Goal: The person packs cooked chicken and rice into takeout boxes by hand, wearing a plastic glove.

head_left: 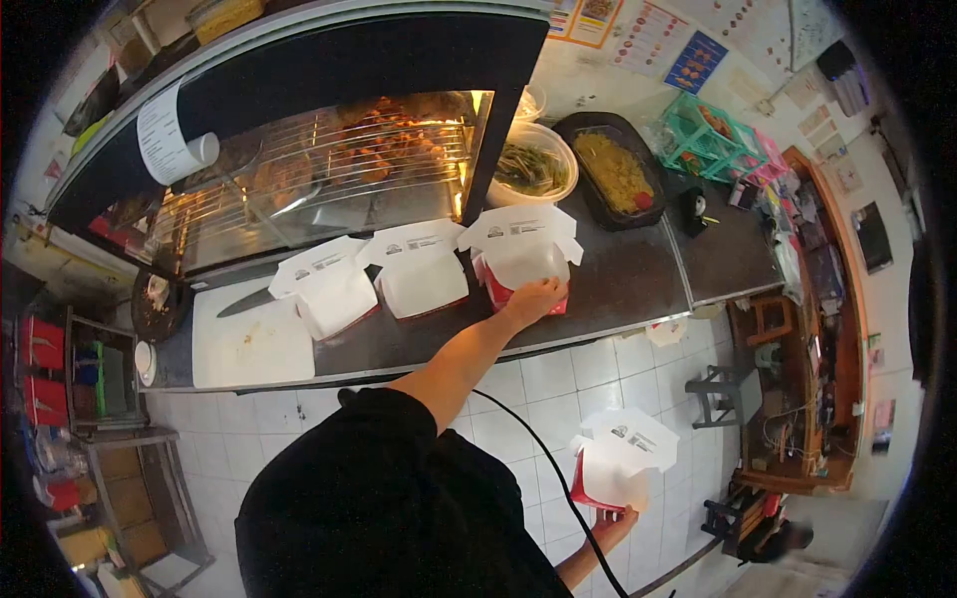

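Note:
My left hand reaches over the counter and grips the front edge of a red-and-white cardboard takeaway box, its fingers closed at the rim. Over the floor at lower right, my right hand holds a second open takeaway box from underneath and behind. This box has its printed lid flap folded back and a white inside. Two more open boxes, a middle one and a left one, stand in a row on the counter, beside the box at my left hand.
A lit glass warming cabinet with grilled food stands behind the boxes. At left, a knife lies by a white cutting board. A tub of greens and a black tray of yellow food sit to the right. A stool stands on the floor.

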